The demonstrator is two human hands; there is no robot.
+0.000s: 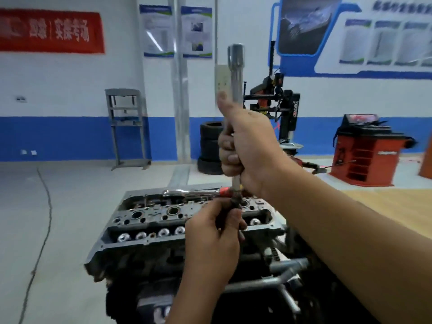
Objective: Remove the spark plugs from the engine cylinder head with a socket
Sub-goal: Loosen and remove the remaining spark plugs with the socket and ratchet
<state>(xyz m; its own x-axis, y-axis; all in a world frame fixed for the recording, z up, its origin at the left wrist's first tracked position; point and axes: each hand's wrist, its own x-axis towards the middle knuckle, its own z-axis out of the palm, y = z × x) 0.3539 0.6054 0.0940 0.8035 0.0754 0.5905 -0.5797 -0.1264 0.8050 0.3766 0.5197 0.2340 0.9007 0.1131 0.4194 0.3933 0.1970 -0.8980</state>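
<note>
A: What are we holding upright in the middle of the view?

B: We are gripping the long spark plug socket (235, 94) with our right hand (247, 146), fingers curled fully round its shaft and thumb lying up along it. The socket is standing nearly vertical, its wide end uppermost and its lower end hanging just above the engine cylinder head (187, 220).

A: And what is our left hand doing?

B: Our left hand (210, 242) is pinching the spark plug (235, 203) at the socket's lower mouth, fingertips closed round the plug's dark body. The plug is sitting out of its well, between the socket end and the head; whether it is still seated inside the socket we cannot tell.

A: Where is the head lying?

B: It is resting on a metal engine stand (275, 274), near us, with the open plug wells (174, 210) running along its middle and a row of shiny valve tappets (152, 233) facing us along the near side.

A: What else are we seeing on it?

B: A chrome ratchet handle (187, 192) with a red band is lying across the far edge of the head, just beside the socket's lower end. Beyond it, a stack of tyres (210, 146), a tyre changer (278, 108) and a red wheel balancer (367, 150) are standing on the workshop floor (70, 195).
</note>
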